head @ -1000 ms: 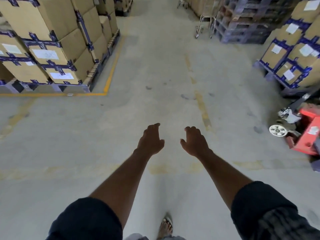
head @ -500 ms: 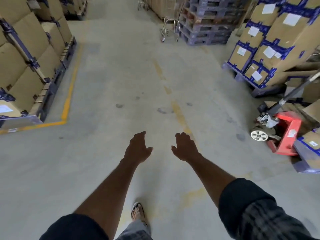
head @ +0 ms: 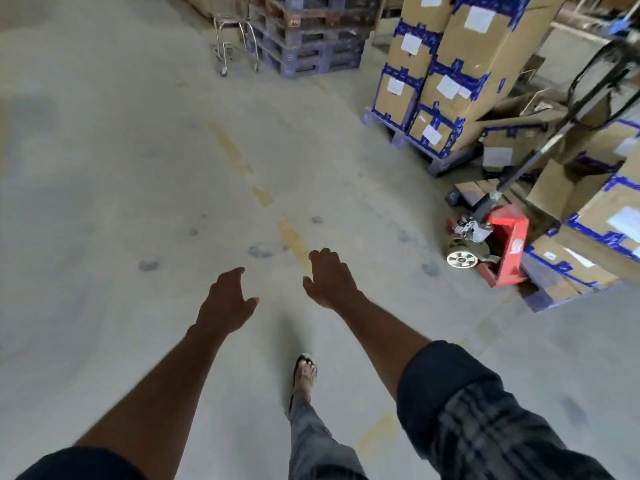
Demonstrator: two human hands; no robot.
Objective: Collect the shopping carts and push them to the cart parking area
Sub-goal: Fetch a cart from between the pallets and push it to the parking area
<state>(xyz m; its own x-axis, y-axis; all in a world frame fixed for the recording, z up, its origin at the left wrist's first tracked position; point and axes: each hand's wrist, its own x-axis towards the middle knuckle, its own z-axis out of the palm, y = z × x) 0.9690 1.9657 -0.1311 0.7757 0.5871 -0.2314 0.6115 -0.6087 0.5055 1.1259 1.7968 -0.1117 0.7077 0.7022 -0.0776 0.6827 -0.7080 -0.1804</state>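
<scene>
Both hands empty, left hand [head: 227,304] and right hand [head: 330,280] spread; the cart [head: 235,43] far ahead is untouched, so collecting hasn't begun.

One left hand [head: 225,304]; one right hand [head: 330,280]; one shopping cart [head: 235,36]; one red pallet jack [head: 507,244]; one sandalled foot [head: 305,375].

Setting: warehouse goods aisle. Evidence: grey concrete floor [head: 138,150], stained, with worn yellow painted lane markings [head: 294,240]; brown cardboard cartons [head: 450,64] bound in blue tape, white paper labels, stacked high on low pallets; stack of empty blue-grey plastic pallets [head: 304,39] at the far end; red hand pallet jack [head: 509,244], long black handle, parked against cartons; chrome tubular shopping cart [head: 223,46] just beside the pallet stack.
</scene>
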